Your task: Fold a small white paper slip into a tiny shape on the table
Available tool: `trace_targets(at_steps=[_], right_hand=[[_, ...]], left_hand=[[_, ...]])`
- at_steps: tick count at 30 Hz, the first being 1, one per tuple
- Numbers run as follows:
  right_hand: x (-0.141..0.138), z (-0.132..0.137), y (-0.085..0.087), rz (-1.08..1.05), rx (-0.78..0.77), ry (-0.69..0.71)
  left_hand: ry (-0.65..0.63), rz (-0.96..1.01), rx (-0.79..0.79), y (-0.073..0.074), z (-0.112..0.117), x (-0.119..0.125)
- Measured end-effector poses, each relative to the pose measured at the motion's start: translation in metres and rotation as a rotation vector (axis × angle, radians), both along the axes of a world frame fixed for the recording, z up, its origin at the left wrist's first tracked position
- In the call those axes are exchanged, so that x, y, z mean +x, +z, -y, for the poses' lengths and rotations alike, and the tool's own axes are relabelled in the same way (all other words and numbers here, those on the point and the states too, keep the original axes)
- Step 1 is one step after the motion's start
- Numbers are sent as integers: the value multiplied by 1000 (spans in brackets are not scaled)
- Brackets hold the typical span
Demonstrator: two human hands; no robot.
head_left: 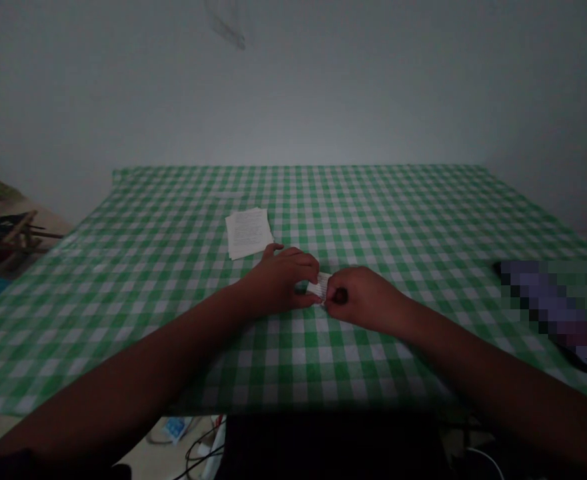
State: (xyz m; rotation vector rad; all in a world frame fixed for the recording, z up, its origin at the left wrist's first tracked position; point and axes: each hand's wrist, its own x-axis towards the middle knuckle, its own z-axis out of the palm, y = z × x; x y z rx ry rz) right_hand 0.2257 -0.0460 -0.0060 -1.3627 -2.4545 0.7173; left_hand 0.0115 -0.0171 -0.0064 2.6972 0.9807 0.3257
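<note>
Both hands meet over the middle of the table, on a small folded piece of printed paper (319,287). My left hand (280,280) pinches its left side between thumb and fingers. My right hand (360,295) is closed on the paper's right side, with the fingers curled in. Part of the paper is hidden behind the fingers. Just beyond my left hand lies a small stack of printed paper sheets (249,233), flat on the cloth, its edges slightly out of line.
A green and white checked tablecloth (373,213) covers the table, which stands against a pale wall (293,87). At the right lies a dark, elongated object (553,307), partly pixelated. Cables (200,453) hang below the front edge; a wooden frame (23,230) stands off to the left.
</note>
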Motion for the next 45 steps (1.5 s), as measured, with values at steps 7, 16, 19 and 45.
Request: trace_targets(at_steps=[7, 16, 19, 45], right_hand=[[2, -12, -5, 78, 100, -162], [3, -26, -7, 107, 169, -277], [2, -17, -5, 124, 209, -193], [1, -14, 3, 181, 167, -98]], left_hand=[[11, 5, -8, 1, 1, 1], [4, 1, -11, -1, -1, 0], [7, -18, -8, 1, 0, 0], [-7, -19, -4, 0, 0, 0]])
